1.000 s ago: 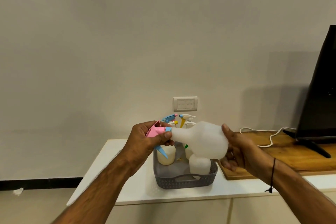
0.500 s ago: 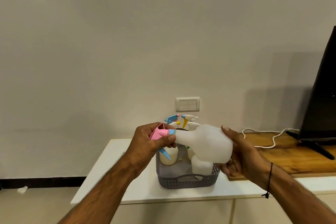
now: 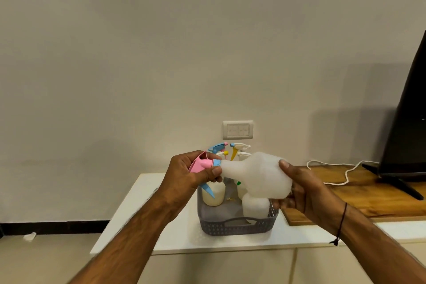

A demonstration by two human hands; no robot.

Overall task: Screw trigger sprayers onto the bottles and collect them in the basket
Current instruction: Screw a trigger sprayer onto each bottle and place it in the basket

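A person screws a pink trigger sprayer [image 3: 202, 165] onto a translucent white bottle [image 3: 258, 175], held on its side in the air above a grey basket [image 3: 237, 226] on a white countertop [image 3: 147, 214]. The job looks well advanced: several bottles already stand in the basket [image 3: 213, 193] with sprayer heads rising behind the hands — blue, yellow and white among them [image 3: 232, 151] — though the hands hide part of the basket, so an exact count cannot be made. No loose bottles or sprayers show on the counter, which suggests this may be one of the last to be fitted; it is not yet in the basket.

The left hand [image 3: 186, 175] is curled tight around the pink sprayer head, thumb pressed near the blue collar where it meets the bottle neck, the blue trigger hanging below the fingers. The right hand [image 3: 299, 189] cups the wide base of the bottle from behind and below, thumb lying over the top of it, fingers wrapped firmly rather than spread. Whether the collar is fully seated cannot be told from this view.

A wooden board [image 3: 359, 193], a white cord [image 3: 336, 170] and the foot of a dark screen [image 3: 405, 127] occupy the counter to the right.
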